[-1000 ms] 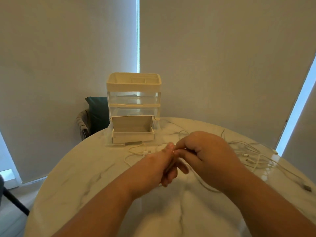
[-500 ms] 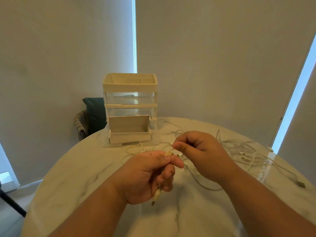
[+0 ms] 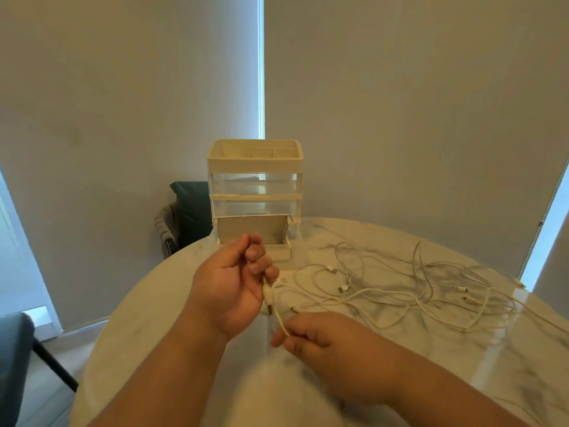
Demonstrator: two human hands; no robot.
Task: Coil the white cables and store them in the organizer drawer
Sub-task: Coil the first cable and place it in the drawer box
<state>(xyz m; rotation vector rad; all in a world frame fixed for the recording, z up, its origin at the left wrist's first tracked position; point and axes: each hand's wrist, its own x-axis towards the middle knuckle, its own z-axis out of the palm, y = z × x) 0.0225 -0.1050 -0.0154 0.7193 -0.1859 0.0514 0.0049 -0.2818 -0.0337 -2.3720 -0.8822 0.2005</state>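
Note:
A cream organizer (image 3: 255,167) with clear upper drawers stands at the table's far edge; its bottom drawer (image 3: 281,250) is pulled out toward me. My left hand (image 3: 232,282) is raised in front of that drawer, fingers closed on a white cable (image 3: 311,289) near its plug, which hangs below the fist. Lower and nearer, my right hand (image 3: 320,340) pinches the same cable a short way along. A tangle of loose white cables (image 3: 431,285) spreads over the table to the right.
The round marble table (image 3: 147,322) drops off close on the left. A dark chair with a cushion (image 3: 187,214) stands behind the organizer's left side. Another dark seat (image 3: 12,359) shows at the lower left. Blinds cover the windows behind.
My left hand has risen and turned palm-in with the cable's plug end. My right hand has slid down and toward me along the cable, so the two hands are apart.

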